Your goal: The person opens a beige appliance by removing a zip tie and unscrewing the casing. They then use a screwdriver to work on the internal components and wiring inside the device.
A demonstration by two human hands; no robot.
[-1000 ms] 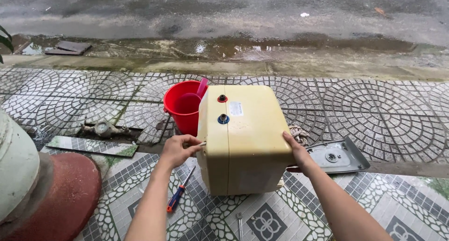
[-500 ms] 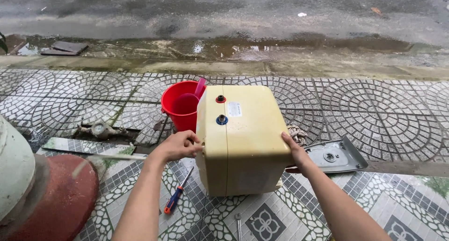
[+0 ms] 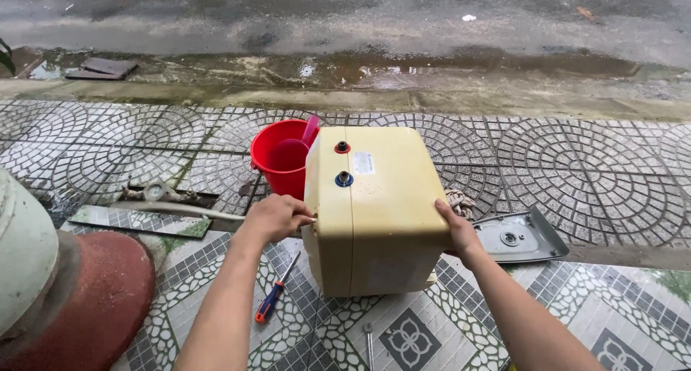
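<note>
We see the cream water heater tank (image 3: 374,205) standing on the patterned tiles, its long axis running away from us, ports facing up. The left hand (image 3: 277,218) and right hand (image 3: 453,228) press flat against its sides (red bucket (image 3: 277,155) just behind).

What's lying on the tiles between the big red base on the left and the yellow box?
A screwdriver lies there on the tiles, as the head view shows; the left forearm crosses above that stretch.
</note>
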